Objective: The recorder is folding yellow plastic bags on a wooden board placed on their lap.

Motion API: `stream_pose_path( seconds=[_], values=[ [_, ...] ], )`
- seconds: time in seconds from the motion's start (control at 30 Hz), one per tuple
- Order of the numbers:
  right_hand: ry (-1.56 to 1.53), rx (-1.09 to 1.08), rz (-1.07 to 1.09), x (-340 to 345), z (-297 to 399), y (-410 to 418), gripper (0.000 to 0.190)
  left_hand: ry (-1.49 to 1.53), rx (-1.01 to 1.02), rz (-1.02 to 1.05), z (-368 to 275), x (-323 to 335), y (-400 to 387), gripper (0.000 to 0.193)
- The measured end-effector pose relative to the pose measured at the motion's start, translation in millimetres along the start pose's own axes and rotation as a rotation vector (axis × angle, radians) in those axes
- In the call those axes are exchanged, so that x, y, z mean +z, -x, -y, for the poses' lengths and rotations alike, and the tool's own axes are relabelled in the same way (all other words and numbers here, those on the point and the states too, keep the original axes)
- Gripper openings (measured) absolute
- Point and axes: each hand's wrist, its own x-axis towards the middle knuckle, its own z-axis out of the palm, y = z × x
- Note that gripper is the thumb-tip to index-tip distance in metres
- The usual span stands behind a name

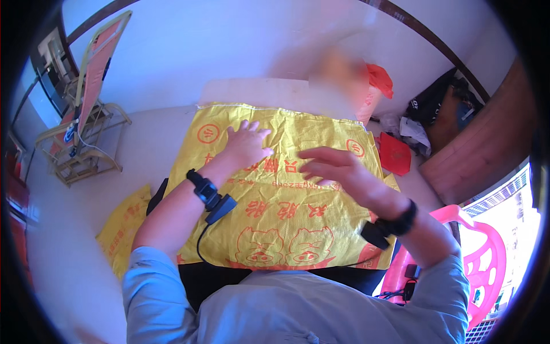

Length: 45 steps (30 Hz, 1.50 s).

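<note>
A yellow woven plastic sack (275, 206) with red printing and two pig faces lies spread out before me, its near edge over my lap. My left hand (248, 144) rests palm down on its upper left part, fingers spread. Above the sack's right half is my right hand (333, 165), its fingers apart and slightly curled, holding nothing; whether it touches the cloth is hard to tell. White stitching runs along the far edge. Each wrist wears a black band with a small dark device.
Another yellow sack (129, 228) lies at the left. A folding recliner (92, 86) leans near the wall. Beyond the sack to the right stand a container with a red plastic bag (379, 79) and a red item (394, 154) on the floor. A pink plastic chair (490, 245) is at right, near curved wood (477, 142).
</note>
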Motion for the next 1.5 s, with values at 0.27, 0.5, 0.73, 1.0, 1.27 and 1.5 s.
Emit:
stream_pose_path(
  seconds=[0.27,0.5,0.73,1.0,1.27,1.5],
  values=[
    [1.096,0.031,-0.1,9,-124,-106,0.064,-0.05,-0.024,-0.149,3,68,5,0.076],
    [1.106,0.345,-0.158,-72,-160,-110,0.079,-0.06,-0.031,-0.168,7,66,13,0.074],
    [1.049,0.525,-0.321,-145,-197,-79,0.083,-0.077,-0.008,-0.191,5,66,11,0.071],
    [0.413,0.281,-0.641,-153,-241,45,0.063,-0.127,0.062,-0.197,29,73,9,0.072],
    [0.657,0.185,-0.838,-44,-178,149,0.039,-0.125,0.215,-0.018,64,21,16,0.06],
    [0.874,0.133,-0.801,4,-203,114,0.049,-0.08,0.182,-0.091,-13,25,-60,0.041]
  ],
)
